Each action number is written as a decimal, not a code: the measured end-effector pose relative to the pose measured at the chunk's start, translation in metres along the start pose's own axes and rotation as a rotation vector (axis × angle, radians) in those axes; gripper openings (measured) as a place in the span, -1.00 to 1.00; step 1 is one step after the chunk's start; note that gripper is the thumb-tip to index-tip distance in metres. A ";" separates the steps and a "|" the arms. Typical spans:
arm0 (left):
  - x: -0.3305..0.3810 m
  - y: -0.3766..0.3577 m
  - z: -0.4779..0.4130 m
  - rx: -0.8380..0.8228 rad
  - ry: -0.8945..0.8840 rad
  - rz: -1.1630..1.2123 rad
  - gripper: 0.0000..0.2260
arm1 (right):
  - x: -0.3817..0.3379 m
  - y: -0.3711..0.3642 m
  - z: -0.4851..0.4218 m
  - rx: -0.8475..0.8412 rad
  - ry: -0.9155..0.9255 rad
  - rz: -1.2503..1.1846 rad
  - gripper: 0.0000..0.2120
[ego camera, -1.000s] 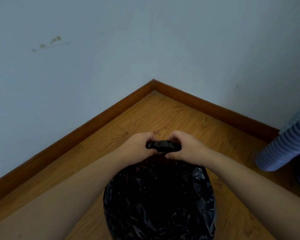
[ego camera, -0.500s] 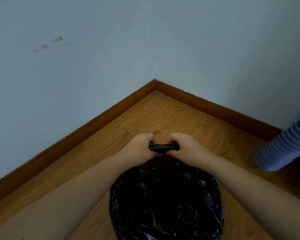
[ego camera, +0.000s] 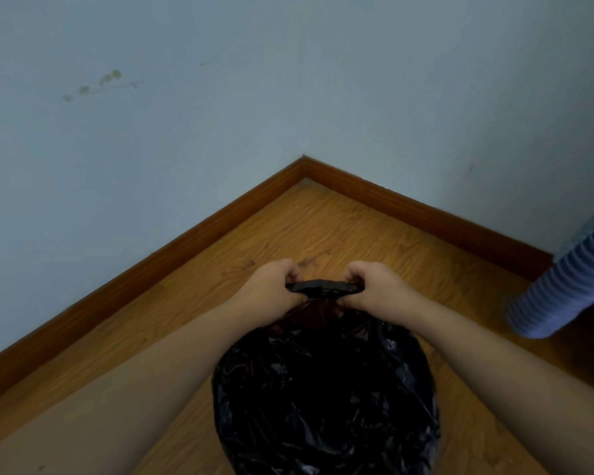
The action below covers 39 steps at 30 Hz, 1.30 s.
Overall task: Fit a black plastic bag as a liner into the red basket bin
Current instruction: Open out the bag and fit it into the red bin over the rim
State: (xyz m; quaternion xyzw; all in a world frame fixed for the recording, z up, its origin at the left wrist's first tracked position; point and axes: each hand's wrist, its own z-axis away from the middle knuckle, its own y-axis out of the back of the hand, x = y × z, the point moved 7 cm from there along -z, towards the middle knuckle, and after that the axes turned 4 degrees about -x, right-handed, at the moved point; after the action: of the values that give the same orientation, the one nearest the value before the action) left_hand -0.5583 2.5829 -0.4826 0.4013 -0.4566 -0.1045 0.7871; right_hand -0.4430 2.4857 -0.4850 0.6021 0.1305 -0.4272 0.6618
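Observation:
A crinkled black plastic bag (ego camera: 326,399) covers the round bin below me, spread over its mouth and sides. A dark red patch of the basket bin (ego camera: 318,308) shows through at the far rim. My left hand (ego camera: 271,289) and my right hand (ego camera: 374,287) are side by side at the bin's far edge. Both pinch a rolled strip of the bag's edge (ego camera: 324,287), which is stretched taut between them. The rest of the bin is hidden under the plastic.
The bin stands on a wooden floor (ego camera: 340,228) in a room corner, with brown skirting (ego camera: 220,221) and pale blue walls. A blue-striped fabric shape (ego camera: 559,286) juts in from the right edge.
My hands have drawn apart, stretching the rolled bag edge wider between them. The bag sits a little more to the right in view.

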 end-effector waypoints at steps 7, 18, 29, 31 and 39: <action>-0.030 0.001 -0.002 -0.067 0.152 -0.005 -0.78 | 0.019 0.008 0.000 0.007 -0.113 -0.049 -0.84; 0.014 0.007 0.000 -0.005 -0.139 -0.168 -0.73 | 0.004 -0.005 -0.002 -0.065 -0.043 -0.081 -0.81; 0.002 0.000 -0.002 -0.019 -0.069 -0.123 -0.86 | -0.024 0.011 0.013 0.133 0.267 0.103 -0.63; 0.002 0.000 -0.002 -0.013 -0.067 -0.125 -0.89 | -0.035 0.002 0.012 0.102 0.315 0.162 -0.69; 0.002 0.000 0.001 -0.019 -0.057 -0.106 -0.84 | -0.017 -0.007 -0.004 -0.011 0.107 0.019 -0.82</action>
State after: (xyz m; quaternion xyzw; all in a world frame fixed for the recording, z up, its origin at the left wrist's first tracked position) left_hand -0.5577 2.5809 -0.4809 0.4144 -0.4560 -0.1616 0.7709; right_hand -0.4572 2.4967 -0.4788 0.6217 0.1620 -0.3874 0.6612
